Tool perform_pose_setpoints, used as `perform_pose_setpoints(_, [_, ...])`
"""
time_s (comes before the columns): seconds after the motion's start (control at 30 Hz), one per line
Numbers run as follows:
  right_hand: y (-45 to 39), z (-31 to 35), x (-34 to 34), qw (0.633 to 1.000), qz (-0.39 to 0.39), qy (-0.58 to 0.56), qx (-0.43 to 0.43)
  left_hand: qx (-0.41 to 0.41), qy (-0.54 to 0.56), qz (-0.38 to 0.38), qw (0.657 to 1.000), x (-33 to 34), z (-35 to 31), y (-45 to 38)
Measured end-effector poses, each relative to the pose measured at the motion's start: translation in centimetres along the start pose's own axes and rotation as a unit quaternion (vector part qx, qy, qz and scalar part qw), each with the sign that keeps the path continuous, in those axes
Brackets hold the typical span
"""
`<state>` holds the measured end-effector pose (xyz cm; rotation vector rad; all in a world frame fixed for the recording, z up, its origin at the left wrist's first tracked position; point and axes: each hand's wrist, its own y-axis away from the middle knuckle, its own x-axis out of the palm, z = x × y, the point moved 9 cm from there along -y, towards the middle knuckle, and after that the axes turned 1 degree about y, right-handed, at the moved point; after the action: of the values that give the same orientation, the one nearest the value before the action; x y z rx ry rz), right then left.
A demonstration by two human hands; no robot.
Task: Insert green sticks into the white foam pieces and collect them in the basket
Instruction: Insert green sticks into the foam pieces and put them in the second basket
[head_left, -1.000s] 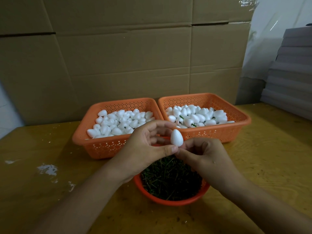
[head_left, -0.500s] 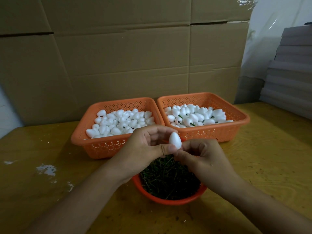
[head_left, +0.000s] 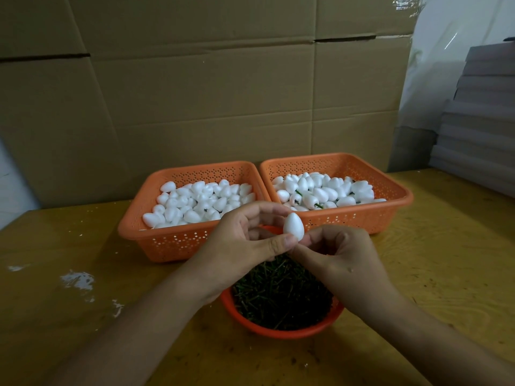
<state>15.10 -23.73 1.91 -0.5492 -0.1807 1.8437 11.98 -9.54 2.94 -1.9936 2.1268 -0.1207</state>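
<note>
**Pinching one foam egg above the stick bowl**

Holding the white foam piece (head_left: 293, 227) upright, pointed end up, you have it between both hands over the round orange bowl (head_left: 281, 331). Your left hand (head_left: 245, 246) has its thumb pressed against the lower left of the foam piece, with the other fingers curled loosely behind and above it; the index fingertip reaches just past the top of the egg. Your right hand (head_left: 342, 260) is curled tight, its thumb and forefinger meeting at the bottom of the foam piece, right against your left thumb tip. Whether a stick sits between those right fingertips cannot be told, since the fingers hide that spot.

Directly beneath your fingers lies the heap of green sticks (head_left: 281, 296), filling the bowl, which rests on the yellow wooden table (head_left: 446, 260).

Beyond your left fingers stands the left orange basket (head_left: 172, 243), holding plain white foam pieces (head_left: 200, 201). Beyond your right fingers, touching the first basket along its side, stands the right orange basket (head_left: 356, 218); its foam pieces (head_left: 323, 190) show a few green stems among them.

Behind both baskets rises a wall of cardboard (head_left: 223, 93). Well off past your right hand, grey sheets are stacked (head_left: 479, 129). White smears (head_left: 78, 280) mark the tabletop far out from your left wrist.
</note>
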Motion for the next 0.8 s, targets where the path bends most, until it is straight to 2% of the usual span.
perform_pose_setpoints(0.33, [0.0,0.4,0.3,1.000,0.018,0.001,-0.025,0.002,-0.011,-0.024,1.000,-0.6,0.2,-0.1])
perform_pose_setpoints(0.43, [0.2,0.7,0.6,0.999,0.039,-0.018,-0.032,-0.005,-0.007,-0.022,1.000,-0.7,0.4,-0.1])
perform_pose_setpoints(0.63, [0.4,0.8,0.8,0.999,0.037,-0.020,-0.034,-0.036,0.042,-0.008,0.998,-0.4,1.0,-0.2])
perform_pose_setpoints(0.8, [0.5,0.6,1.0,0.999,0.037,-0.023,-0.024,-0.041,0.039,-0.006,0.998,-0.4,1.1,-0.1])
